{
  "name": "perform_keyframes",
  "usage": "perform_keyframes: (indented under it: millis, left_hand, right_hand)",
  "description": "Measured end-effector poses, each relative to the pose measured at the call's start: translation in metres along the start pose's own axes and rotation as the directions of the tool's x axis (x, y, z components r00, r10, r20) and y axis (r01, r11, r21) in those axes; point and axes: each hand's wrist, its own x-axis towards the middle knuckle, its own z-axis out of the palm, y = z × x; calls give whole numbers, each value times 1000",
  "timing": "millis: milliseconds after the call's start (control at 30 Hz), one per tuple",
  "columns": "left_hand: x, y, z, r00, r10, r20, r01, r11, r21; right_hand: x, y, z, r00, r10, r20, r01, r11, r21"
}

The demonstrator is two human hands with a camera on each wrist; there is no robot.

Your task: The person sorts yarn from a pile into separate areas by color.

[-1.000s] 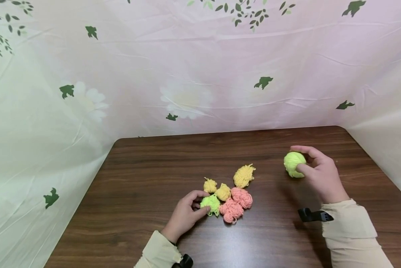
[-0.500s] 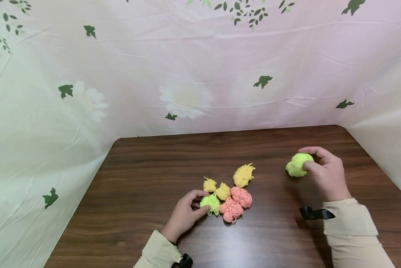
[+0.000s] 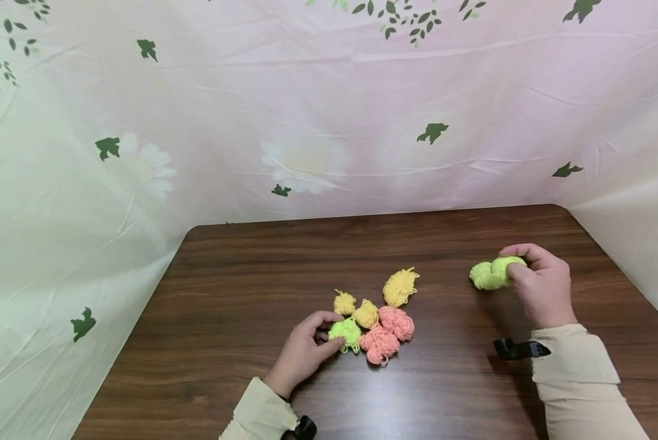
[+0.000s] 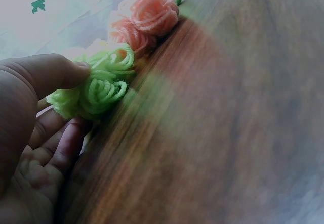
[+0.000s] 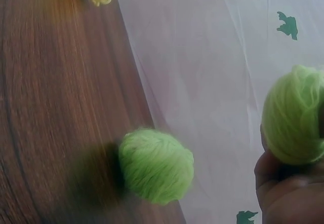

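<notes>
My left hand (image 3: 305, 348) pinches a small, loopy bright-green yarn ball (image 3: 344, 333) between thumb and fingers, low at the table. Two coral yarn balls (image 3: 380, 344) sit just right of it, with two small yellow yarn balls (image 3: 366, 314) behind. Over the table's right side, my right hand (image 3: 543, 284) holds a smooth yellow-green yarn ball (image 5: 291, 115) by thumb and fingers. Left of that one, a second yellow-green yarn ball (image 5: 157, 166) lies on the table; the held ball overlaps it in the head view.
A larger shaggy yellow yarn ball (image 3: 400, 288) lies behind the coral ones, between the two hands. The dark wooden table (image 3: 241, 275) ends at a pale printed cloth (image 3: 350, 110) hanging at the back and sides.
My right hand has moved rightward with its yellow-green yarn ball, and a second yellow-green ball has come into sight on its left. My left hand stays on the loopy green ball.
</notes>
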Motion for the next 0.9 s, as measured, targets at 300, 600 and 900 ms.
perform_keyframes:
  millis: [300, 600, 900]
  left_hand:
    - [1, 1, 0, 1000, 3, -1, -3, 1000, 6]
    - [0, 2, -1, 1000, 6, -3, -6, 1000, 5]
    - [0, 3, -1, 1000, 9, -5, -9, 1000, -2]
  right_hand:
    - [4, 7, -2, 994, 79, -78, -78, 997, 12]
    - [6, 17, -4, 992, 93, -81, -96, 995, -40]
    - [9, 33, -7, 987, 138, -79, -140, 990, -17]
